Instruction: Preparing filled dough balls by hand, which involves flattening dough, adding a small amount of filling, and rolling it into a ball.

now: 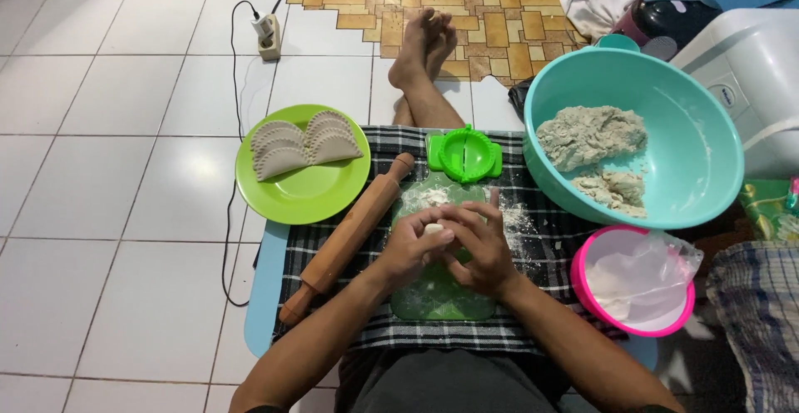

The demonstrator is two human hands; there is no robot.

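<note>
Dough piece (pixel 434 230): small, pale, rounded lump, only partly visible between the palms; no long axis or heading can be determined. Location: above the green cutting mat (pixel 441 296), which is dusted with flour and lies on a black-and-white checked cloth (pixel 533 330) across the lap. Left hand (pixel 414 247) and right hand (pixel 478 247): both cupped closed around the dough piece, fingers curled over it. Wooden rolling pin (pixel 348 237) lies just left, running diagonally. Green press mould (pixel 464 155) sits beyond the mat.
</note>
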